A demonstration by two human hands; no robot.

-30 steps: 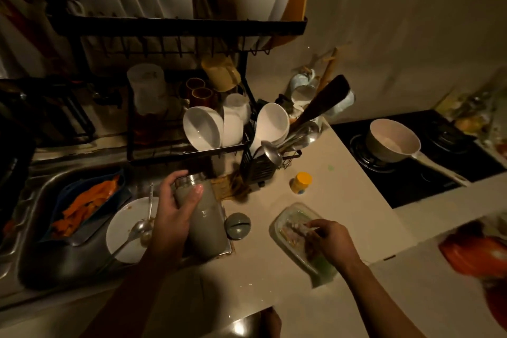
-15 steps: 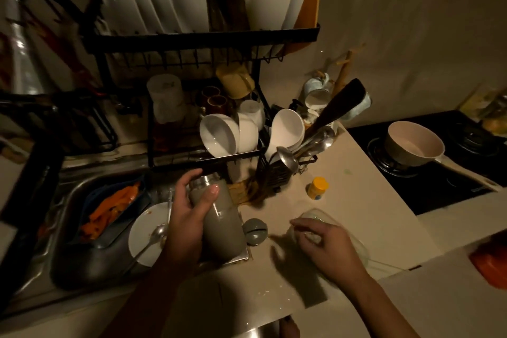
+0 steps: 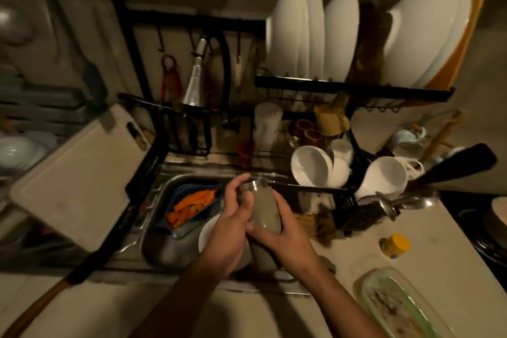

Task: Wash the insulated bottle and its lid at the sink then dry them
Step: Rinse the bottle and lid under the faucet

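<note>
The grey-green insulated bottle with a steel rim stands upright at the right edge of the steel sink, its mouth uncapped. My left hand wraps round its left side, thumb near the rim. My right hand grips the bottle's lower right side. The grey round lid lies on the counter just behind my right wrist, mostly hidden.
The sink holds a blue tray of orange pieces and a white plate. A dish rack with bowls, cups and utensils stands right of it. A cutting board leans left. A yellow-capped jar and a clear food container sit on the counter.
My right hand left the clear container and came over to grip the bottle beside my left hand. The camera swung left toward the sink.
</note>
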